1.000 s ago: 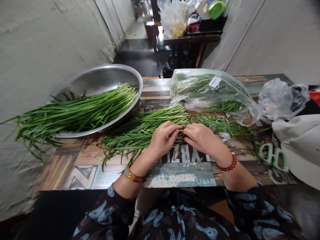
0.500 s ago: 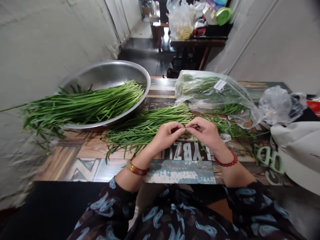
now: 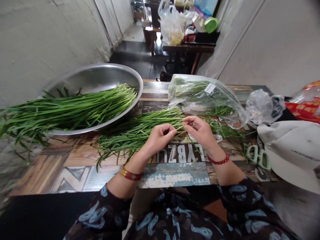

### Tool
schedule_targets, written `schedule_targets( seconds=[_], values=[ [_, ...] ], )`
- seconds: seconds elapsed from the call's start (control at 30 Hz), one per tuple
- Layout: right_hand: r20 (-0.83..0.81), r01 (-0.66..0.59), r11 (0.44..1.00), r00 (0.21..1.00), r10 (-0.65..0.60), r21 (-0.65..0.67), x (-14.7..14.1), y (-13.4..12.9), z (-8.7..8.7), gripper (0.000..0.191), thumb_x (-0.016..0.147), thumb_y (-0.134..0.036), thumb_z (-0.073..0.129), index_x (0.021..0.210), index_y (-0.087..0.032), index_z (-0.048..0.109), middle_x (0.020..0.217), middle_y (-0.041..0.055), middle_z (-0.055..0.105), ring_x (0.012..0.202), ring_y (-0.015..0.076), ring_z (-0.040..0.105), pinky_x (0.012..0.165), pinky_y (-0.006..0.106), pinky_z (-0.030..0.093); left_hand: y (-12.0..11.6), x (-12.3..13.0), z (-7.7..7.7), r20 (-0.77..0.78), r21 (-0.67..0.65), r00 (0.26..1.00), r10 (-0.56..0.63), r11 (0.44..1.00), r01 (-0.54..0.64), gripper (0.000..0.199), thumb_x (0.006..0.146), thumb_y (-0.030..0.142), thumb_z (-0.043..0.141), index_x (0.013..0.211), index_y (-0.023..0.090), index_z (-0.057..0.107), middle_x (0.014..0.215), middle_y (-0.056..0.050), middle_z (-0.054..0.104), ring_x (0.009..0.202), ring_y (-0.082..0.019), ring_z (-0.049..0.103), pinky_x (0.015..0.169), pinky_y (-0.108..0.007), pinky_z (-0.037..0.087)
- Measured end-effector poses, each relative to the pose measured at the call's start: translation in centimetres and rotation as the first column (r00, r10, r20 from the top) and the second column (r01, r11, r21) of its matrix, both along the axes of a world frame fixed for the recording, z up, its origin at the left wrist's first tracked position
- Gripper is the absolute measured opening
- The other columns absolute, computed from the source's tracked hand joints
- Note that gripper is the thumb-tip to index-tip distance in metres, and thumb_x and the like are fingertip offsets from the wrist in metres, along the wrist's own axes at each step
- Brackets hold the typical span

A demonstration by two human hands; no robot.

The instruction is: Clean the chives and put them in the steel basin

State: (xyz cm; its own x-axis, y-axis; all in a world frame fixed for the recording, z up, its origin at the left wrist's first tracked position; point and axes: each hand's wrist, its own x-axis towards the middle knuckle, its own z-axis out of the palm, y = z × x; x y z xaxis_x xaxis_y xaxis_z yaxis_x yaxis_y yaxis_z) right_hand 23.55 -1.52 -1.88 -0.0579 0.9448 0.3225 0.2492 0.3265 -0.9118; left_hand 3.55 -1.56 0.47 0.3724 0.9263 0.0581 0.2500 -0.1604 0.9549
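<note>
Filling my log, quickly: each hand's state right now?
Left hand: closed in a pinch, apparently on slender green stalks.
Right hand: fingers curled by the stalks' pale ends; grip cannot be told.

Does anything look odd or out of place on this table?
The cap looks slightly out of place, being headwear beside scissors on a table of greens. Loose stems lie untidily near the clear bag.

Basin (image 3: pixel 100 72) left, cap (image 3: pixel 287 141) right — greens (image 3: pixel 135 130) between.
</note>
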Motion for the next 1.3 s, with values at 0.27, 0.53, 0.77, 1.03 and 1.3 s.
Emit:
schedule_targets(
  seconds=[0.27, 0.53, 0.77, 1.03, 1.3],
  values=[
    [0.185, -0.034, 0.965, 0.983, -0.015, 0.26, -1.6, -0.4, -0.3, 0.013, 0.088, -0.026, 0.068, 0.076, -0.022, 0.071, 0.073, 0.0023, 0.071, 0.068, 0.0156, 0.063, 0.063, 0.029, 0.049, 0.1, -0.1, -0.3, -0.031, 0.039, 0.998, -0.063, 0.997, 0.064, 0.028, 0.089, 0.035, 0.054, 0.07, 0.014, 0.059, 0.062, 0.003, 0.048, 0.062, -0.01, 0.041, 0.058, -0.022, 0.031],
    [-0.065, 0.065, 0.998, 0.996, -0.065, -0.005, -2.1, -0.2, -1.1, 0.017, 0.084, -0.035, 0.07, 0.076, -0.02, 0.07, 0.072, 0.0008, 0.069, 0.065, 0.0131, 0.06, 0.063, 0.026, 0.047, 0.2, 0.2, -0.6, 0.124, -0.122, 0.991, -0.057, 0.99, 0.072, 0.035, 0.087, 0.044, 0.058, 0.07, 0.014, 0.057, 0.056, 0.006, 0.038, 0.053, -0.007, 0.029, 0.051, -0.022, 0.022],
    [-0.353, 0.238, 0.965, 0.898, -0.262, -0.11, 0.2, 1.0, -1.4, 0.023, 0.085, -0.043, 0.068, 0.079, -0.02, 0.067, 0.065, -0.003, 0.06, 0.057, 0.0097, 0.052, 0.055, 0.023, 0.042, 0.1, -0.1, -0.2, 0.129, -0.185, 0.99, 0.053, 0.982, -0.029, 0.027, 0.082, 0.039, 0.058, 0.071, 0.015, 0.06, 0.053, 0.007, 0.038, 0.049, -0.007, 0.028, 0.049, -0.022, 0.02],
    [0.207, 0.041, 0.948, 0.972, -0.111, 0.314, -1.1, -0.6, 0.4, 0.005, 0.089, -0.024, 0.064, 0.087, -0.022, 0.069, 0.082, 0.002, 0.07, 0.073, 0.0149, 0.063, 0.067, 0.028, 0.05, 0.3, 0.1, -0.6, 0.021, 0.024, 0.999, 0.027, 0.999, -0.028, 0.027, 0.085, 0.034, 0.057, 0.065, 0.014, 0.056, 0.06, 0.004, 0.045, 0.059, -0.008, 0.037, 0.056, -0.022, 0.03],
    [0.281, -0.038, 0.924, 0.957, -0.076, 0.381, -1.2, -0.3, -0.3, 0.007, 0.089, -0.022, 0.064, 0.083, -0.023, 0.066, 0.08, 0.0021, 0.069, 0.077, 0.0166, 0.063, 0.073, 0.031, 0.051, 0.2, 0.2, -1.0, -0.14, 0.259, 0.989, 0.048, 0.966, -0.011, 0.023, 0.088, 0.026, 0.054, 0.068, 0.014, 0.061, 0.059, 0.003, 0.052, 0.059, -0.01, 0.044, 0.059, -0.022, 0.033]
  ],
)
